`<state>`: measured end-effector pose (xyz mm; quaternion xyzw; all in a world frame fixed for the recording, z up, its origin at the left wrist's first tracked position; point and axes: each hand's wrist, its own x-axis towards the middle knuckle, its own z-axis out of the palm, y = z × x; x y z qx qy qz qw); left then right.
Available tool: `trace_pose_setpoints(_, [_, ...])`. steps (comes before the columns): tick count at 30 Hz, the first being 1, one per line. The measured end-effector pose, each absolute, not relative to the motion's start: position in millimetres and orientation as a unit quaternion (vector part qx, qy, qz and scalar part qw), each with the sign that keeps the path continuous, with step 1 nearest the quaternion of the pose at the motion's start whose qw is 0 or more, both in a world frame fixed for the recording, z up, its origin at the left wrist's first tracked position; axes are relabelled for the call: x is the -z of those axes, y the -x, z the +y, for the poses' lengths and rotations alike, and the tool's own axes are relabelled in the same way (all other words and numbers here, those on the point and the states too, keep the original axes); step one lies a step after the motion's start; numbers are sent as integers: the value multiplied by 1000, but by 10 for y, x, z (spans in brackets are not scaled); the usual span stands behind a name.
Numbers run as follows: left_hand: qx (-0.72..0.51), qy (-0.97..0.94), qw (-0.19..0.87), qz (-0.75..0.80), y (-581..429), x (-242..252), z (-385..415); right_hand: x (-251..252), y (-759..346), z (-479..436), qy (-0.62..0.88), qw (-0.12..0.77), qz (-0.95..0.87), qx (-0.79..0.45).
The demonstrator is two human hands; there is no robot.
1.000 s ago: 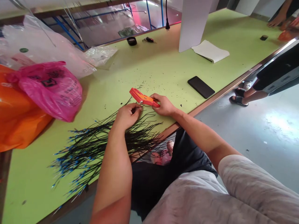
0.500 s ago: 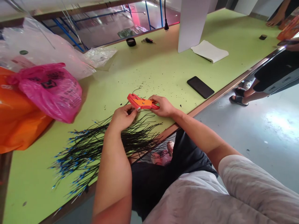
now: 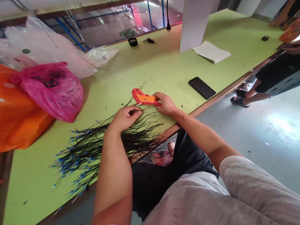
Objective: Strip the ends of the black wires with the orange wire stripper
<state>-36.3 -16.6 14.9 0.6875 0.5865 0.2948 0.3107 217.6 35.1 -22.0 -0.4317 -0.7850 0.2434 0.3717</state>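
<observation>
My right hand is wrapped round the handles of a red and orange wire stripper, its head pointing left above the table. Just below that head, my left hand pinches a thin black wire, whose end pokes out past the fingertips. The wire's end and the tool's jaws are apart. Under and beside my left forearm lies a bundle of black wires, with blue and bare silvery ends toward the left.
Small dark scraps dot the green table. A phone lies right, near the edge; a notebook behind it. Pink bag, orange bag and clear plastic fill the left. Black tape lies at the back. Another person stands far right.
The wire stripper has moved up and away from my left fingers, which held the wire at its jaws before. The wire's end now shows free of the tool.
</observation>
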Motion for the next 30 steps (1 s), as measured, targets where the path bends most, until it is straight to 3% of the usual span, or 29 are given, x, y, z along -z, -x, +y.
trace_pose_setpoints(5, [-409, -603, 387, 565, 314, -171, -160, 237, -2179, 355, 400, 351, -817, -221])
trace_pose_setpoints(11, [-455, -541, 450, 546, 243, -197, -166, 220, -2230, 331, 401, 489, -746, -208])
trace_pose_setpoints(14, [-462, -531, 465, 537, 250, -194, -164, 158, -2197, 263, 376, 485, -757, -226])
trace_pose_setpoints(19, [-469, -542, 420, 556, 294, -149, -131, 126, -1943, 92, 316, 381, -818, -293])
trace_pose_setpoints(24, [-449, -535, 422, 578, 332, -134, -106, 208, -1778, 25, 260, 397, -821, -318])
trace_pose_setpoints(30, [-445, -605, 350, 560, 310, -189, -139, 234, -1836, -1, 249, 425, -791, -364])
